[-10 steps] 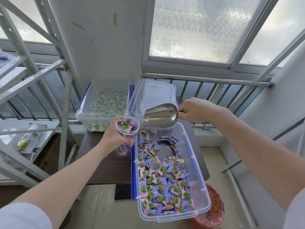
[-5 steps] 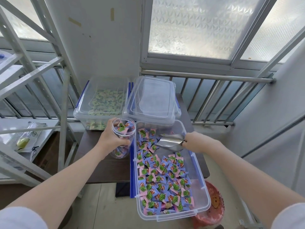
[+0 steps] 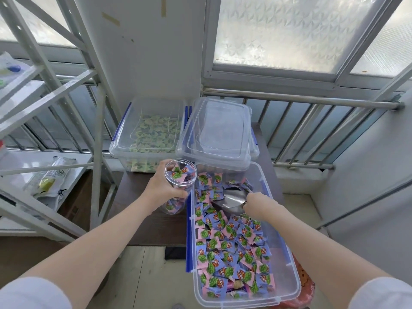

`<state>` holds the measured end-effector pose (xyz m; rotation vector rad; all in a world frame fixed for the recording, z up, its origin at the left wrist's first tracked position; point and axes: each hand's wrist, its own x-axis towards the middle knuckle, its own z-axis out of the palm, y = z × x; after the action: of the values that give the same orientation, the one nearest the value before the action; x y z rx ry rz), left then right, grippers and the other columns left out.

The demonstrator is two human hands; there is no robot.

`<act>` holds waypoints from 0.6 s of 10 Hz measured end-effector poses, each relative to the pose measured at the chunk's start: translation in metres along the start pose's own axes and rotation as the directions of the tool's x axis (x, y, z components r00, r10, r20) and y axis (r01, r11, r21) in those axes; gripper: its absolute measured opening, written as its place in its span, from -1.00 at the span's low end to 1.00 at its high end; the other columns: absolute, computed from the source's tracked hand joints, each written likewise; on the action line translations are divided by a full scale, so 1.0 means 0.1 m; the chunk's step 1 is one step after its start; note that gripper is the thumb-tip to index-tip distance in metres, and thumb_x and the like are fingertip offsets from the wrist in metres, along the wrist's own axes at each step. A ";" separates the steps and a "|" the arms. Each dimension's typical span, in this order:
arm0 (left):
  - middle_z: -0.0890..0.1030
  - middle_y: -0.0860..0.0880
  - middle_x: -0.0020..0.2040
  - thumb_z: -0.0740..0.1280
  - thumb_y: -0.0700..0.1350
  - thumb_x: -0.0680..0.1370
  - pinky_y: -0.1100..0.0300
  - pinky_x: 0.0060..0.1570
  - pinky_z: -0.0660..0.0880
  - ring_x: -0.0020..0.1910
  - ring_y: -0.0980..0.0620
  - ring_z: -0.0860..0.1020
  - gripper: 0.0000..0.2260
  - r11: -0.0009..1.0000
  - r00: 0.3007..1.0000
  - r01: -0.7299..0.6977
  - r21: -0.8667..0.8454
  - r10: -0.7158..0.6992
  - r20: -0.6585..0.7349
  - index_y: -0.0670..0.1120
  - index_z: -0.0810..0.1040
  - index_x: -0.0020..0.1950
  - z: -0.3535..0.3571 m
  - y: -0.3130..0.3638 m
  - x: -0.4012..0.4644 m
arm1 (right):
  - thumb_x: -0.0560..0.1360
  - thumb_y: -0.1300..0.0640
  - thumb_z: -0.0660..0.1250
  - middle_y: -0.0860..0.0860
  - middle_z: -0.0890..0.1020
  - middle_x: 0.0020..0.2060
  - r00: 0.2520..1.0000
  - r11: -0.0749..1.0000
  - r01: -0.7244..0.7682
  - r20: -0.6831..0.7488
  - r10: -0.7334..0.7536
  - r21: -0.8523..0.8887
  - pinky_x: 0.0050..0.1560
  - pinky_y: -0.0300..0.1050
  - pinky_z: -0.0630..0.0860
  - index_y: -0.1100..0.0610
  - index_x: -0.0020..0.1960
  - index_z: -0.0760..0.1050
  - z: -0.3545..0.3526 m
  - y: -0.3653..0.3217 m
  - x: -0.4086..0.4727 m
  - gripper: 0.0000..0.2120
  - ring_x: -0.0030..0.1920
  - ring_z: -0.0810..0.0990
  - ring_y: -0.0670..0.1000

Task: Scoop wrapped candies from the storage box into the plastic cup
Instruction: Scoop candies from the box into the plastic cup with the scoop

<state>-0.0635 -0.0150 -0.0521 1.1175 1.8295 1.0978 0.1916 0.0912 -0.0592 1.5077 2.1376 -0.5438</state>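
Metal scoop (image 3: 231, 198) being held by right hand (image 3: 259, 206), fingers clamped on handle; bowl pointing away and left, long axis lying low among wrapped candies (image 3: 231, 244) in open storage box (image 3: 287, 284). One plastic cup (image 3: 177, 186), upright, partly filled, being gripped around side by left hand (image 3: 163, 188), just left of box rim. Three boxes being seen on table (image 3: 153, 224); candies too many to count.

Lidded box (image 3: 217, 134) behind storage box (image 3: 287, 284)

Left hand (image 3: 166, 189) grips the candy-filled cup (image 3: 178, 186) beside the box (image 3: 287, 275); right hand (image 3: 259, 205) holds the scoop (image 3: 231, 200) among candies (image 3: 231, 248).
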 end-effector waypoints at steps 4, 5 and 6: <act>0.51 0.20 0.14 0.58 -0.20 0.16 0.12 0.12 0.50 0.13 0.14 0.53 -0.21 1.000 0.999 0.002 -0.013 -0.002 0.051 0.16 0.31 0.28 -0.04 -0.09 0.15 | 0.58 0.24 0.07 0.01 0.39 -0.32 0.992 0.996 0.062 -0.114 -0.053 0.072 -0.19 -0.04 0.40 0.24 0.16 0.50 0.31 -0.08 0.36 -0.72 -0.16 0.44 0.12; 0.49 0.22 0.13 0.58 -0.24 0.18 0.15 0.10 0.49 0.12 0.17 0.52 -0.23 1.000 0.999 0.008 -0.011 -0.007 0.051 0.15 0.32 0.26 -0.05 -0.09 0.16 | 0.61 0.15 0.05 0.12 0.58 -0.11 0.976 0.990 0.095 -0.204 -0.073 0.101 -0.15 -0.05 0.42 0.21 0.02 0.45 0.45 -0.01 0.26 -0.78 -0.14 0.52 0.15; 0.51 0.22 0.11 0.58 -0.21 0.15 0.17 0.07 0.49 0.11 0.19 0.53 -0.22 1.000 0.999 0.015 -0.018 -0.014 0.042 0.16 0.32 0.26 -0.05 -0.10 0.16 | 0.63 0.14 0.03 0.04 0.47 -0.19 0.962 0.978 0.149 -0.252 -0.109 0.144 -0.20 -0.05 0.40 0.13 -0.10 0.32 0.51 0.05 0.21 -0.83 -0.09 0.58 0.18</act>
<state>-0.0771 -0.0044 -0.0614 1.1071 1.7887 1.0730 0.1978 0.0796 -0.1130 1.5994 2.4457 -0.6188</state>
